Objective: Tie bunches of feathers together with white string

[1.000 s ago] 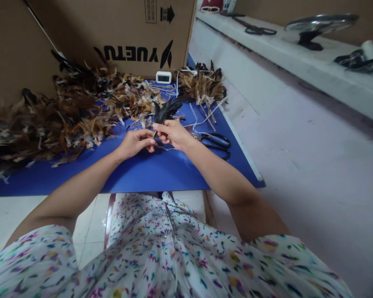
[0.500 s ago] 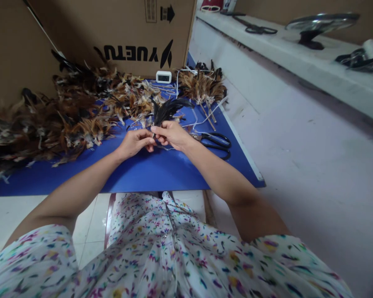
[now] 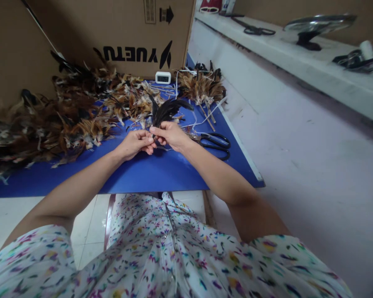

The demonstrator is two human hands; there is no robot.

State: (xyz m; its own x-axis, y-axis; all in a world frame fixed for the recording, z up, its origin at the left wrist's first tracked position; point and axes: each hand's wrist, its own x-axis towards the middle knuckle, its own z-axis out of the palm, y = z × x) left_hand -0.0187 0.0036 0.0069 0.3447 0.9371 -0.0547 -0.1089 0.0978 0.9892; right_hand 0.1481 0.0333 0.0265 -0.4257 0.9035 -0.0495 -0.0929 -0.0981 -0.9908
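A small bunch of black feathers (image 3: 167, 111) fans up and to the right over the blue tabletop (image 3: 136, 178). My right hand (image 3: 170, 134) pinches it near its lower end. My left hand (image 3: 136, 142) meets the right from the other side, its thumb and fingers closed on the bottom tip of the bunch. The fingers partly hide that tip, so its binding cannot be made out. Black-handled scissors (image 3: 216, 141) lie just right of my right hand, their blades partly hidden by the wrist.
Brown feather heaps (image 3: 71, 116) cover the table's left and back. Feathers on sticks (image 3: 200, 85) and a white strip (image 3: 202, 121) lie back right. A small digital clock (image 3: 163, 77) stands before a cardboard box (image 3: 127, 25). A wall ledge (image 3: 279, 39) on the right carries tools.
The black feather bunch has turned slightly between my fingers, its tips opening a little wider. Both hands stay in almost the same place.
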